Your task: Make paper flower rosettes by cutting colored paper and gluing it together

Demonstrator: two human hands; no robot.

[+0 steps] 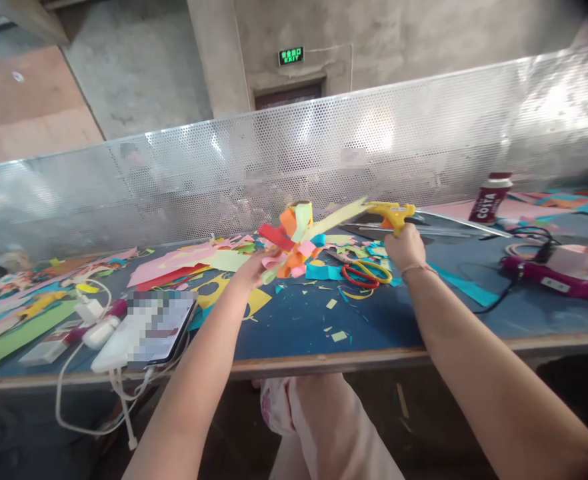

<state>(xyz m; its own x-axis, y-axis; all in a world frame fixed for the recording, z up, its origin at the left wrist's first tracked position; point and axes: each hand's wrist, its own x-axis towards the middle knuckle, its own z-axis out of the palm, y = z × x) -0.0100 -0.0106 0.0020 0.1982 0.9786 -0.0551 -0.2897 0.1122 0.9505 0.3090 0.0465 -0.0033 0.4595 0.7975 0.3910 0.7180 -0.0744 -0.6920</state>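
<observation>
My left hand is closed around the near side of a ball-like bundle of looped paper strips in red, orange, pink, blue and green. From this bundle a long pale yellow strip sticks out to the right. Gripped by its handle in my right hand is a yellow glue gun, nozzle pointing left at the strip's free end. Whether the nozzle touches the paper I cannot tell. Below and between my hands, scissors with red and yellow handles lie on the blue table.
Pink paper sheets and scraps cover the table's back left. A phone with white cables lies near the front edge. At right are a purple power strip and a dark red bottle. A perforated metal panel stands behind.
</observation>
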